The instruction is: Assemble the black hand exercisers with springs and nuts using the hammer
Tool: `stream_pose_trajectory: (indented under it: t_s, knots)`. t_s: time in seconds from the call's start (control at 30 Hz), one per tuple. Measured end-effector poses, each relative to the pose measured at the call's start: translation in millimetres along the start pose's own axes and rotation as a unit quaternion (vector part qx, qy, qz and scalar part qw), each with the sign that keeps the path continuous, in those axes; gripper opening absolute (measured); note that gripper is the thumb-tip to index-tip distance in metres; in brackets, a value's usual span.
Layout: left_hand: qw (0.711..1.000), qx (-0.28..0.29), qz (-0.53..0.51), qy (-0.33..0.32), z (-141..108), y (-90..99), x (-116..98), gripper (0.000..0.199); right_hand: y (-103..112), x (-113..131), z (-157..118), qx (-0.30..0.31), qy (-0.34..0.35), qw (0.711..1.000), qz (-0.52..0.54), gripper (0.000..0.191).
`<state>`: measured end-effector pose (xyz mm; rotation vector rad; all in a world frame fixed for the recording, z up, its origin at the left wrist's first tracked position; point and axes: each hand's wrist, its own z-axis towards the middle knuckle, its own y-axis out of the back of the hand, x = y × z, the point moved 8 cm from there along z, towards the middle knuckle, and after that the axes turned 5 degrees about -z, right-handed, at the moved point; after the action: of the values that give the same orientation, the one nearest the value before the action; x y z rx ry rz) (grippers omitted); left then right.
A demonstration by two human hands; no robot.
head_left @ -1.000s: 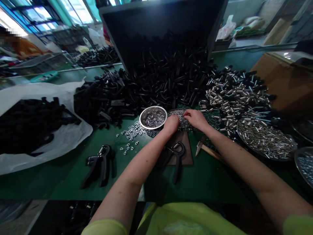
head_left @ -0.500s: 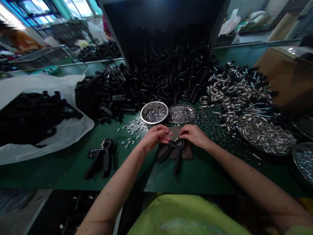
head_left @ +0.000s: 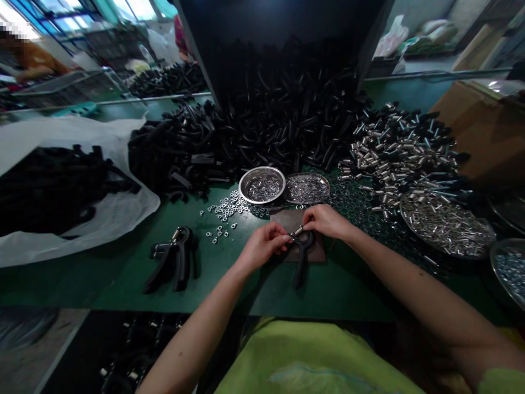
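Pinching steel spring (head_left: 297, 231) on black grip (head_left: 302, 254): L hand (head_left: 262, 244), R hand (head_left: 324, 221)

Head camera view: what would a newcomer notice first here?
The huge heap of curved black plastic handles catches the eye first, spilling at top centre from a tilted black bin onto a green workbench. To its right lies a glinting mound of steel springs. In the middle, the left hand and right hand meet over a black hand grip exerciser on a brown mat, just below a steel bowl of small washers.
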<state>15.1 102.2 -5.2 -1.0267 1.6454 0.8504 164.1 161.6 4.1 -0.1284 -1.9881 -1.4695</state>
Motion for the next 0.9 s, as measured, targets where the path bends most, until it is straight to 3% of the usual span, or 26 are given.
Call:
stream_pose_trajectory:
  t_s: [0.13, 0.23, 0.33, 0.4, 0.5, 0.63, 0.77, 0.83, 0.9]
  knots:
    - [0.967, -0.035, 0.216, -0.133, 8.1, -5.8, -20.0, 0.009, -7.7, -1.0, 8.8, 0.04, 0.001, 0.999, 0.015, 0.004]
    - [0.941, -0.038, 0.291, -0.166, 13.1, -13.8, -21.5, 0.005, -6.2, 3.6, 4.8, 0.038, 0.003, 0.999, 0.016, 0.01]
    - [0.941, -0.036, 0.296, -0.158, 17.0, -16.7, -14.9, 0.005, 7.1, 1.9, -20.2, -0.014, -0.006, 0.999, -0.029, 0.028]
    - [0.947, -0.034, 0.283, -0.149, 19.0, -16.5, -10.2, 0.006, 17.0, -8.8, -49.6, -0.057, -0.021, 0.994, -0.088, 0.03]
    - [0.956, -0.035, 0.262, -0.123, 23.5, -14.1, -3.2, 0.009, 21.0, -40.5, -101.3, -0.084, -0.073, 0.975, -0.191, 0.021]
    - [0.966, -0.028, 0.246, -0.076, 30.8, -12.0, 5.2, 0.013, 10.3, -81.6, -150.1, -0.093, -0.156, 0.939, -0.292, 0.028]
    - [0.967, -0.03, 0.249, -0.051, 33.8, -10.6, 8.0, 0.015, 8.6, -87.3, -156.8, -0.108, -0.21, 0.93, -0.28, 0.025]
    - [0.968, -0.03, 0.247, -0.046, 34.0, -10.4, 9.0, 0.016, 17.6, -74.3, -152.1, -0.115, -0.225, 0.939, -0.232, 0.028]
    - [0.97, -0.031, 0.236, -0.039, 34.4, -9.9, 11.2, 0.018, 30.0, -47.6, -144.4, -0.129, -0.19, 0.963, -0.143, 0.031]
